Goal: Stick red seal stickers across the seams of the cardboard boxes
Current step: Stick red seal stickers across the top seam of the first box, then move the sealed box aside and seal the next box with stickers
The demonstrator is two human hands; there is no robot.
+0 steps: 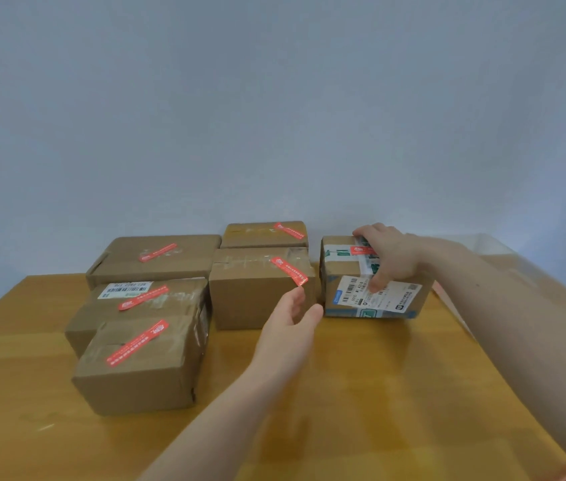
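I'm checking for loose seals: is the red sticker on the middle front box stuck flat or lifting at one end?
Lifting. The red sticker lies across the middle front box, but its near tip juts past the top edge unstuck.

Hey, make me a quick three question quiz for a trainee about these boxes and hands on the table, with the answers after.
1. True or false: the right hand rests on top of the rightmost box, the one with green-printed tape.
2. How many cardboard boxes stand on the wooden table?
3. Multiple choice: the left hand is
A. pressing a sticker flat
B. open in the air, just in front of the middle box
C. holding a tape roll

Key
1. True; a red sticker shows beside its fingers.
2. Six.
3. B
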